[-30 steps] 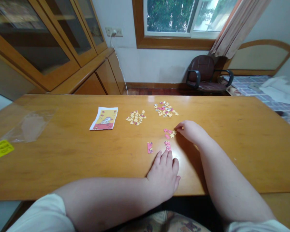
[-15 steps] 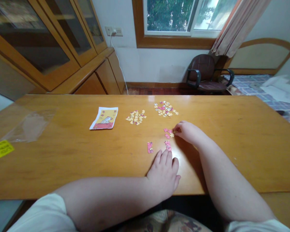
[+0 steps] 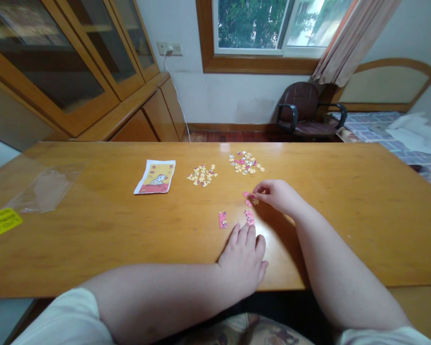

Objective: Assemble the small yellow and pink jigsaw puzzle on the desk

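- Far left of the puzzle things, the picture card (image 3: 155,178) lies on the table (image 3: 93,230).
- Next, a pink puzzle section (image 3: 221,222) sits flat.
- The left hand (image 3: 242,258) rests palm down, its grip open, fingertips at a second pink section (image 3: 249,217).
- The right hand's (image 3: 279,194) grip nearly closes at the loose pieces (image 3: 248,203); I can't tell whether it pinches one.

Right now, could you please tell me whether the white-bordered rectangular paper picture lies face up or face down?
Face up: the white-bordered rectangular paper picture shows its yellow and pink print.
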`<state>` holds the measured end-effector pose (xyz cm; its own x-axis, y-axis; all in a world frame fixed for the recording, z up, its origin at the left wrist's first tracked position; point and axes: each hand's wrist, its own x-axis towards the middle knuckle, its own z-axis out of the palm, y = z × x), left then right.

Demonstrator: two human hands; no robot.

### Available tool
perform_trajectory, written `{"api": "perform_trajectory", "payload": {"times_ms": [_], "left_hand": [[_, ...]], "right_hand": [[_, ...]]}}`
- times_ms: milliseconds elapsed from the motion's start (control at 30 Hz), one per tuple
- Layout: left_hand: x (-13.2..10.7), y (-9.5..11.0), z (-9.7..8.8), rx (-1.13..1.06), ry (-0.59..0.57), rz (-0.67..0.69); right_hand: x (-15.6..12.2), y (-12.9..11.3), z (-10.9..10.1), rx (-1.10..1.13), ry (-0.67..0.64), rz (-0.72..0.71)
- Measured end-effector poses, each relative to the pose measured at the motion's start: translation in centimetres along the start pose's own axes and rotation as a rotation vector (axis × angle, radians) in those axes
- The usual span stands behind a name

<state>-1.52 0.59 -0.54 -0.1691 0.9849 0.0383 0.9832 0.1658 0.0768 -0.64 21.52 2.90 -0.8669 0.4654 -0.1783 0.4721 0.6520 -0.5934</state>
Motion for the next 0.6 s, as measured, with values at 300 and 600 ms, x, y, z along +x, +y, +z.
{"api": "perform_trajectory", "payload": {"times_ms": [300, 600], "left_hand": [[0.0, 0.0, 0.0, -0.001, 0.003, -0.009], [0.0, 0.0, 0.1, -0.001, 0.002, -0.011]], "right_hand": [[0.5, 0.7, 1.5, 0.068, -0.134, -0.081], [0.3, 0.3, 0.2, 0.158, -0.006, -0.028]]}}
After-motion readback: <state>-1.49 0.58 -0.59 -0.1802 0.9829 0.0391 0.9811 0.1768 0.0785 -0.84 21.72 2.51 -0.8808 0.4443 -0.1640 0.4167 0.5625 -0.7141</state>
